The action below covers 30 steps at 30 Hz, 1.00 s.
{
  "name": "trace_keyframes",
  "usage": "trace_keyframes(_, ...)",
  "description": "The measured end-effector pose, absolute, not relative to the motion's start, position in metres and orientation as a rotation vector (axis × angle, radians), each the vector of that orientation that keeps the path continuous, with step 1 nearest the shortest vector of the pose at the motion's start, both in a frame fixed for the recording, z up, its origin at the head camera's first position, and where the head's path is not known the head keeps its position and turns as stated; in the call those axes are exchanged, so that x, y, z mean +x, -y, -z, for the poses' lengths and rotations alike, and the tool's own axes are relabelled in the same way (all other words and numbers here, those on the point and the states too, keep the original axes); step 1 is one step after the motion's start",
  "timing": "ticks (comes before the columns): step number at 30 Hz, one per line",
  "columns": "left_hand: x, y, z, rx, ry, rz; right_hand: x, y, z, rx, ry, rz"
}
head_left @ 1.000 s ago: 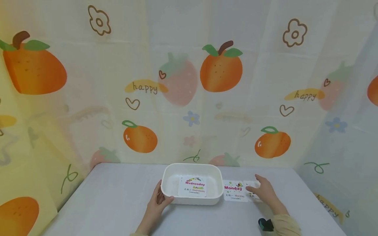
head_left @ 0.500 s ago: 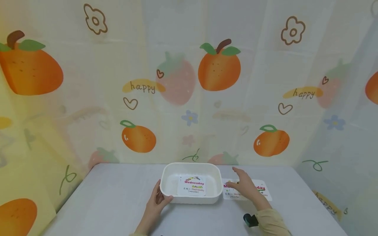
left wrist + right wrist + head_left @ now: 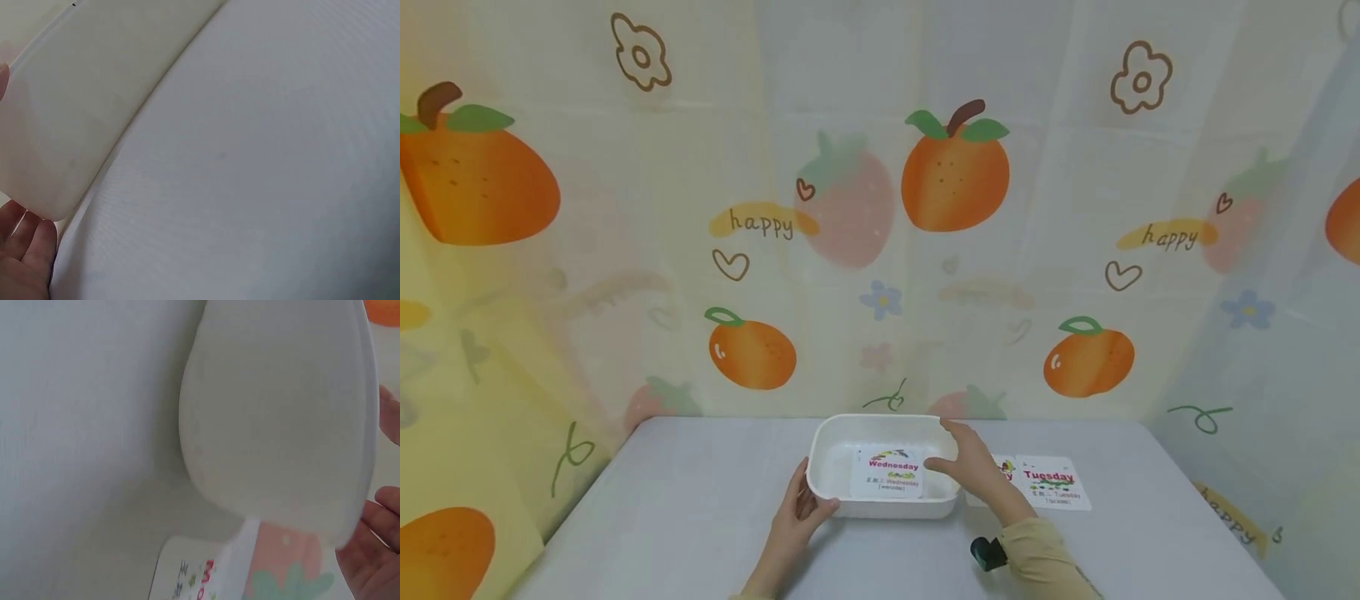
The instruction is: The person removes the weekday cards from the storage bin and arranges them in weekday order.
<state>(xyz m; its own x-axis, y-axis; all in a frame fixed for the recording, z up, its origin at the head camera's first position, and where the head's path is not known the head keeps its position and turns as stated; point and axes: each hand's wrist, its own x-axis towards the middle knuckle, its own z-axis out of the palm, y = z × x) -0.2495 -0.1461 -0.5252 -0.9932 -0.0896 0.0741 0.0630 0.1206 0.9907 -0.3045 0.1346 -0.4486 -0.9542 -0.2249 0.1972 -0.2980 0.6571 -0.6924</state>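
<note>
A white plastic tub (image 3: 895,508) stands on the table with a Wednesday card (image 3: 891,472) lying inside it. My left hand (image 3: 795,512) grips the tub's left front corner, thumb at the rim and fingers along the side. Over the tub's right end hovers my right hand (image 3: 981,473), thumb and fingers spread apart and nothing visible between them. In the right wrist view its fingers show beyond the tub's rim. To the right of the tub lies a Tuesday card (image 3: 1049,485). Beside it, a Monday card (image 3: 1005,468) is mostly hidden behind my right hand and wrist.
A white cloth covers the table (image 3: 662,517). Behind it hangs a curtain (image 3: 880,350) printed with oranges, strawberries and flowers. A black device (image 3: 988,553) sits at my right wrist beside the sleeve (image 3: 1041,554).
My right hand has moved left from over the Tuesday card, across the Monday card, to the tub's right end. The Tuesday card has come into full view. My left hand stays on the tub.
</note>
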Motion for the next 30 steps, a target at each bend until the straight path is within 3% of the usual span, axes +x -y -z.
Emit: trace_keyframes(30,-0.249,0.147,0.525,0.047,2.253,2.017,-0.32,-0.093,0.46,0.411,2.872,-1.266)
